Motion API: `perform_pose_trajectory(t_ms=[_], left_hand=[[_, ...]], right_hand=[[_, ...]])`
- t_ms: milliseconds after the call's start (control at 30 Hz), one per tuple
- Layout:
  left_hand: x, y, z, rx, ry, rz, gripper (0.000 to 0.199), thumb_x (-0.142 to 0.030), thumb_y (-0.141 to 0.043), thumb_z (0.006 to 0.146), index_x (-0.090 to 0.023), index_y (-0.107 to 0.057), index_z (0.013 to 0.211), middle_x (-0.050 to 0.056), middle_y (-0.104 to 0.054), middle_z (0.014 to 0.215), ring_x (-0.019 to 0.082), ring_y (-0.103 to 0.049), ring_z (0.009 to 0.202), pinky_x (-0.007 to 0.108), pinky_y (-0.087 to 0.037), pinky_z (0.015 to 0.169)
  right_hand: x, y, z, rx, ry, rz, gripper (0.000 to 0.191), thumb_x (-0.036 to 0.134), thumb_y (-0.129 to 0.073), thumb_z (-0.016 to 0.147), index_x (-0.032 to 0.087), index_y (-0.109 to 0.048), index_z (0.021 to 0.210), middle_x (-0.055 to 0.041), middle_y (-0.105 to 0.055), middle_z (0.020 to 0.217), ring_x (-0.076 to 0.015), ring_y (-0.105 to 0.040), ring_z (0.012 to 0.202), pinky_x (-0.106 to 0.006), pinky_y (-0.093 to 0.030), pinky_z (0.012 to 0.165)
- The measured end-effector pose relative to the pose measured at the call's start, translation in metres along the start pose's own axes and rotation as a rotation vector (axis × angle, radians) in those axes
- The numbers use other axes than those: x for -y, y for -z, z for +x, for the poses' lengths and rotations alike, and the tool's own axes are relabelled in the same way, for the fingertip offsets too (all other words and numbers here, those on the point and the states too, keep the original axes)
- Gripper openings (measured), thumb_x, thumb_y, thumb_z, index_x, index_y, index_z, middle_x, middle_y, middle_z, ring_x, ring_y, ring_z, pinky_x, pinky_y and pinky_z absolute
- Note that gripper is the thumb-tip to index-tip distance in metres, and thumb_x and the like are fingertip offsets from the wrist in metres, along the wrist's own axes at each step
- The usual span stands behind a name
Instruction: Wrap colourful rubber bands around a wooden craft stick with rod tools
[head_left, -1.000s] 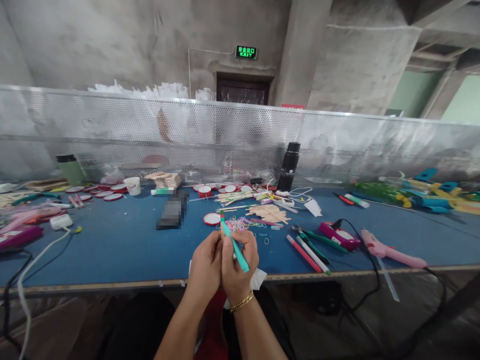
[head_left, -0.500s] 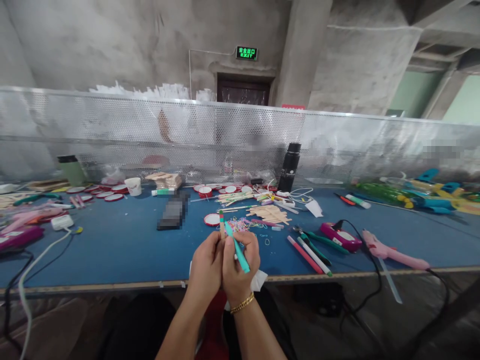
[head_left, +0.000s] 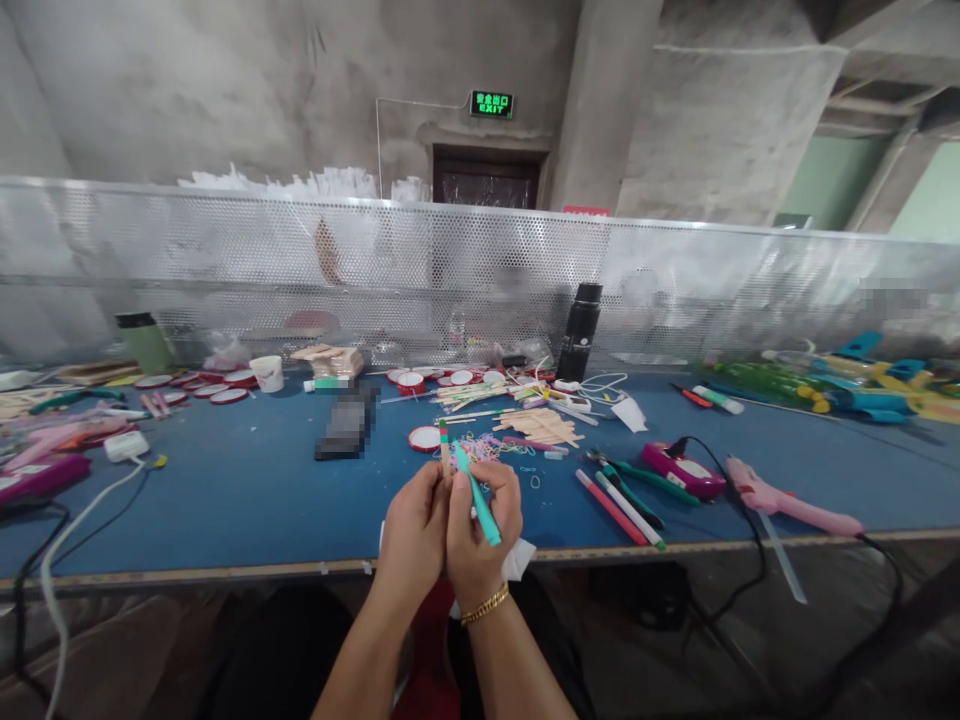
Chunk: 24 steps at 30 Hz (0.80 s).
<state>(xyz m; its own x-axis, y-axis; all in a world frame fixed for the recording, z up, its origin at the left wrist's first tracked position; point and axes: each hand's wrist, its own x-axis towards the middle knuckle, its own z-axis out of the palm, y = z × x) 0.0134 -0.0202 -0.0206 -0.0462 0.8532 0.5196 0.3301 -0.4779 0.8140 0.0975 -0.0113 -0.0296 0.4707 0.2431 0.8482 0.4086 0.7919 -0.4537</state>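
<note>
My left hand (head_left: 413, 522) is closed around a wooden craft stick (head_left: 445, 455), which points upward and has green and red bands near its tip. My right hand (head_left: 487, 515) pinches a turquoise marker pen (head_left: 478, 498), its tip end close beside the stick. Both hands touch each other above the table's front edge. Just beyond them lies a heap of small coloured rubber bands (head_left: 484, 450), partly hidden by my fingers. A round white disc with a red rim (head_left: 425, 438) sits behind my left hand.
Plain craft sticks (head_left: 544, 427) lie past the rubber bands. A black bottle (head_left: 580, 332) stands behind them. To the right are a red marker (head_left: 611, 508), pliers (head_left: 630, 490) and a pink glue gun (head_left: 787, 505) with its cord. A phone (head_left: 346, 420) lies left of centre.
The turquoise marker's tip has shifted slightly right, away from the stick's coloured end. Both hands keep their grip, and the view has moved very little.
</note>
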Motion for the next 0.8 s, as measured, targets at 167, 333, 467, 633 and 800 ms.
perform_pose_trajectory(t_ms=[167,333,467,633,800], left_hand=[[0.0011,0.0007,-0.0013,0.005,0.016,-0.052,0.019,-0.035,-0.058,0.097,-0.019,-0.068,0.092,0.001,-0.069,0.084,0.018,-0.057,0.074,0.027,-0.044,0.069],[0.0007,0.0011,-0.0011,-0.007,0.013,-0.008,0.025,-0.039,-0.055,0.099,-0.02,-0.064,0.087,0.001,-0.067,0.081,0.017,-0.056,0.072,0.027,-0.043,0.068],[-0.0013,0.0011,-0.0014,-0.019,0.004,0.022,0.028,-0.042,-0.053,0.1,-0.02,-0.061,0.084,0.0,-0.065,0.079,0.017,-0.056,0.071,0.026,-0.042,0.067],[0.0011,0.0004,-0.0028,0.0,0.009,-0.045,0.022,-0.037,-0.056,0.098,-0.02,-0.061,0.084,0.0,-0.065,0.08,0.017,-0.054,0.071,0.026,-0.043,0.067],[0.0021,0.0006,-0.0031,-0.002,0.014,-0.062,0.022,-0.038,-0.057,0.098,-0.02,-0.065,0.089,0.0,-0.067,0.081,0.017,-0.055,0.071,0.026,-0.043,0.066]], right_hand=[[0.0002,0.0005,-0.0001,0.044,0.005,0.036,0.006,0.018,-0.061,0.098,0.023,-0.061,0.096,0.0001,-0.066,0.088,-0.0154,-0.065,0.08,-0.032,-0.056,0.076],[0.0001,0.0001,0.0002,0.038,-0.006,0.016,0.005,0.02,-0.061,0.099,0.023,-0.06,0.095,-0.0003,-0.065,0.087,-0.0159,-0.065,0.08,-0.032,-0.055,0.075],[0.0,-0.0001,0.0,0.001,-0.002,0.003,0.005,0.019,-0.061,0.099,0.023,-0.06,0.096,-0.0009,-0.066,0.088,-0.0163,-0.065,0.081,-0.033,-0.056,0.076],[0.0007,0.0004,-0.0002,0.036,0.022,0.035,0.007,0.018,-0.061,0.098,0.024,-0.06,0.094,0.0005,-0.066,0.086,-0.0156,-0.064,0.079,-0.032,-0.055,0.076],[0.0007,0.0009,0.0001,0.054,0.017,0.025,0.007,0.018,-0.061,0.098,0.023,-0.061,0.095,0.0005,-0.066,0.086,-0.0158,-0.065,0.078,-0.032,-0.055,0.075]])
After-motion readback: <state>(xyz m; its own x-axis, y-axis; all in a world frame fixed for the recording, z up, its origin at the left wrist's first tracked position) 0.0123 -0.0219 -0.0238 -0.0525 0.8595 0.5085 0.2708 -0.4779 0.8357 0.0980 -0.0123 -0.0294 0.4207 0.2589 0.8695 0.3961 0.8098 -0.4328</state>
